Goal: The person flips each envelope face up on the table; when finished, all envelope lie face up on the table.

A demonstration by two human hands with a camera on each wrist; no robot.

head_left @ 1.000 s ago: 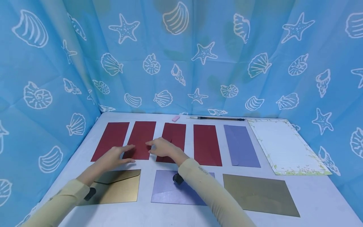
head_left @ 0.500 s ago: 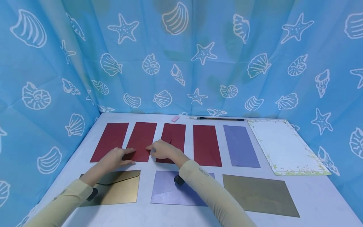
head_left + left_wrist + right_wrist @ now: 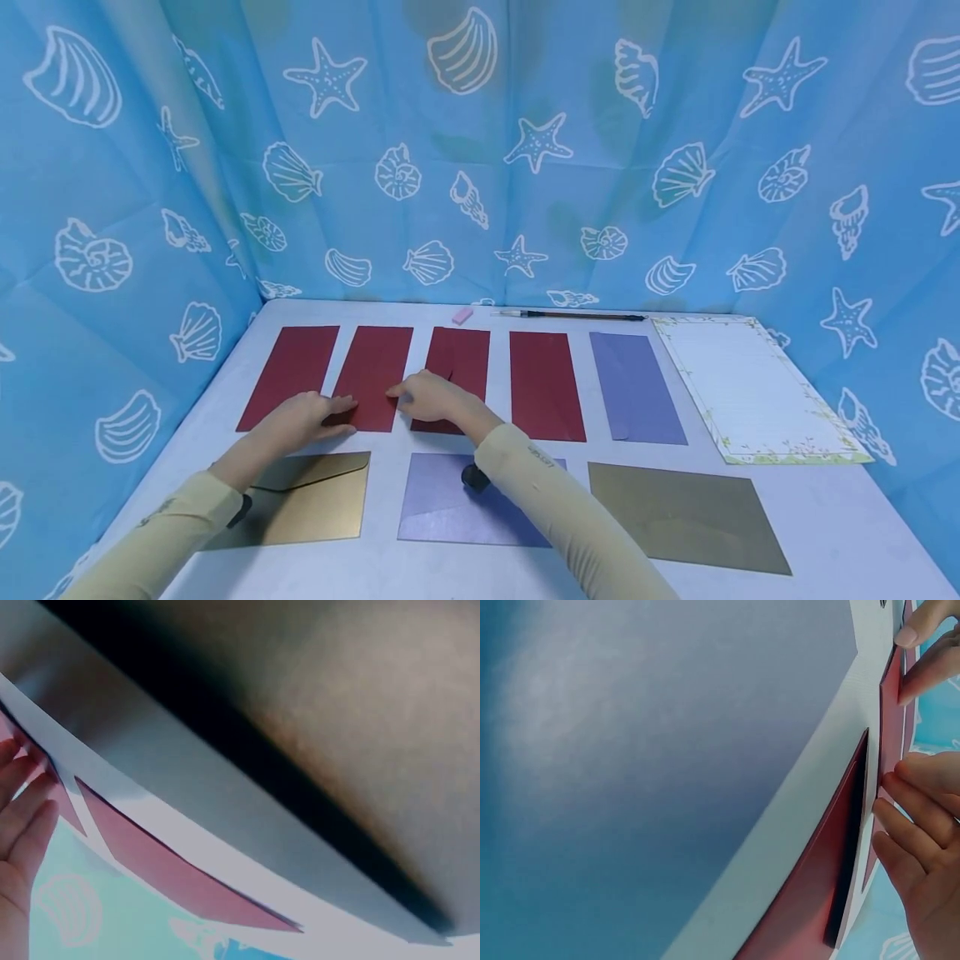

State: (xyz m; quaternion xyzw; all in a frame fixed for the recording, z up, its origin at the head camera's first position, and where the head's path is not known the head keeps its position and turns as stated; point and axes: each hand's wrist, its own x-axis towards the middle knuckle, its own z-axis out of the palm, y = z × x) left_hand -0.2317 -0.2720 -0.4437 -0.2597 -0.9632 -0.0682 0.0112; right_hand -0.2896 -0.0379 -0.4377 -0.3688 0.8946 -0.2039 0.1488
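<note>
Four red envelopes lie in a row across the table. Both hands are at the second red envelope (image 3: 378, 358). My left hand (image 3: 300, 423) touches its near left part with the fingertips, thumb and fingers spread apart. From the other side, my right hand (image 3: 431, 396) reaches over the third red envelope (image 3: 467, 354) and lays its fingertips at the second one's right edge. The right wrist view shows the right hand's fingers (image 3: 907, 829) extended along the red paper, with the left hand's fingers (image 3: 934, 664) opposite. The first red envelope (image 3: 288, 367) lies just left.
Right of these lie the fourth red envelope (image 3: 546, 383), a purple envelope (image 3: 637, 387) and bordered paper (image 3: 757, 387). Nearer are a gold envelope (image 3: 322, 508), another purple envelope (image 3: 435, 504) and a dark gold one (image 3: 690, 517). A pink eraser (image 3: 462, 316) and brush (image 3: 577, 315) lie behind.
The second red envelope has slid slightly toward the person, with both hands at its sides. My left hand has come a little nearer the person too. The other envelopes stay put.
</note>
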